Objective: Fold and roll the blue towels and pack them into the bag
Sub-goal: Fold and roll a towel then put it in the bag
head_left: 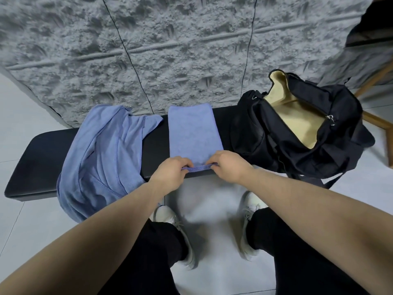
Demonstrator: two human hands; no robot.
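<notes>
Left hand (170, 170) and right hand (228, 165) side by side, fingers curled

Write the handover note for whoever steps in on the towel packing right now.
Left hand and right hand each pinch the near edge of the folded towel, which lies flat as a strip across the black bench.
The second towel is bunched at the left, hanging off the bench's front.
The black bag sits unzipped at the right; no towel visible inside.
Done: one fold. Left: roll and pack it, then do the other.
</notes>
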